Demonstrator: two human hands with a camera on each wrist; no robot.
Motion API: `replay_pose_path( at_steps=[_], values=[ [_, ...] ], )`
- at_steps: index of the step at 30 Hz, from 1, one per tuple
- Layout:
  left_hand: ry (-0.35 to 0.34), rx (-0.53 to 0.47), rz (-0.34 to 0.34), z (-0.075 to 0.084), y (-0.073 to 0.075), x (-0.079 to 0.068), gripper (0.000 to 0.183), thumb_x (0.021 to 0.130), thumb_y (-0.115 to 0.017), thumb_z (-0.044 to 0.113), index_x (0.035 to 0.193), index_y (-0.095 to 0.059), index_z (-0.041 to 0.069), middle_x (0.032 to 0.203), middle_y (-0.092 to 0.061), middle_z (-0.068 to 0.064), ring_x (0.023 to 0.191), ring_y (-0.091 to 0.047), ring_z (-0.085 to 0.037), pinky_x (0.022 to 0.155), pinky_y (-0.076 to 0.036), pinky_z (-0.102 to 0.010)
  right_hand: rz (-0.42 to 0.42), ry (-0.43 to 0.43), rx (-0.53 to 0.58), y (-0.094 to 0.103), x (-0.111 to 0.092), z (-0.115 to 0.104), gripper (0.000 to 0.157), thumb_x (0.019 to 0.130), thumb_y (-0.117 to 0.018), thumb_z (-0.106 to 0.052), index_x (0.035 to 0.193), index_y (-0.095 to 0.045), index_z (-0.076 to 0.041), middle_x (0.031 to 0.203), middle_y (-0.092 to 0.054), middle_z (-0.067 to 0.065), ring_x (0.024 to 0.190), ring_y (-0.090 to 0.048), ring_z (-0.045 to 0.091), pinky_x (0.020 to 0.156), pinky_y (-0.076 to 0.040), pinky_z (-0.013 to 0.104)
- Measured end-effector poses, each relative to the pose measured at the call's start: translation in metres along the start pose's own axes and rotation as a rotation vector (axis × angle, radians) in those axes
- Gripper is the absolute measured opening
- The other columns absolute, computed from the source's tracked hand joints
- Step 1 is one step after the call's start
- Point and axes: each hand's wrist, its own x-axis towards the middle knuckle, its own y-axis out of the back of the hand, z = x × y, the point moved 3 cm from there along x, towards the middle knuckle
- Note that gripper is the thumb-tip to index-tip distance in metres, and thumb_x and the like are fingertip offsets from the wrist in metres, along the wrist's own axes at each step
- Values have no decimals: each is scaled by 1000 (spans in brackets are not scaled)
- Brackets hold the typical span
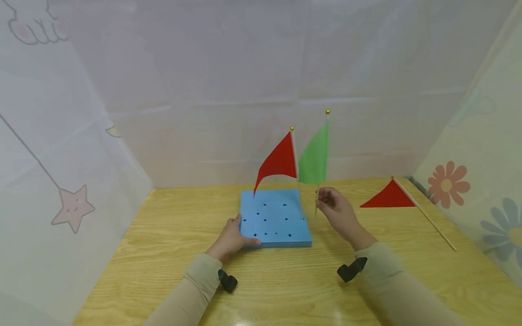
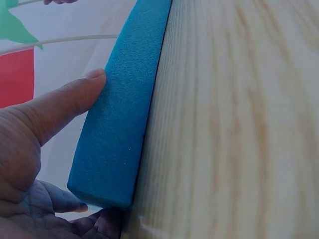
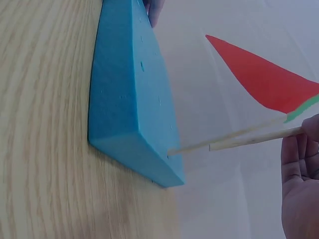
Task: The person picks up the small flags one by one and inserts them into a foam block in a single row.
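A blue foam board (image 1: 275, 226) dotted with small holes lies flat on the table. My left hand (image 1: 231, 237) holds its front left corner, thumb (image 2: 82, 94) at the front edge and fingers along the left side. One red pennant flag (image 1: 281, 160) stands in a hole near the board's right edge, leaning slightly. My right hand (image 1: 336, 210) pinches the wooden stick of a green pennant flag (image 1: 316, 158) between thumb and fingers. In the right wrist view, that stick's lower end (image 3: 219, 145) hangs free in the air, apart from the board and close to the red flag's stick.
Another red flag (image 1: 389, 197) lies on the wooden table (image 1: 175, 271) at the right, its stick slanting toward the front. Pale printed cloth (image 1: 228, 68) encloses the back and both sides. A dark object (image 1: 420, 188) sits at the back right corner.
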Motion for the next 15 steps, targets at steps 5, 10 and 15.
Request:
replay_pose_path(
  at_steps=[5,10,15],
  values=[
    [-3,-8,6,0,1,0,117,79,-93,22,162,-16,-7,152,-32,-34,137,-40,-45,113,-34,-56,-19,-11,-9,-13,4,-3,19,102,-58,3,120,-56,8,112,-59,16,102,-56,17,86,-48,17],
    [-2,-10,2,0,2,0,117,79,-93,22,162,-15,-7,151,-33,-33,134,-42,-43,113,-34,-56,-41,-29,-25,-25,6,-5,22,102,-58,3,123,-55,9,114,-60,21,106,-56,23,87,-48,17],
    [0,-16,4,0,1,-1,117,79,-93,22,162,-16,-7,152,-33,-34,135,-41,-44,113,-34,-56,-65,-19,-27,-34,10,-6,23,103,-58,2,124,-56,9,116,-60,22,111,-57,29,89,-47,17]
  ],
)
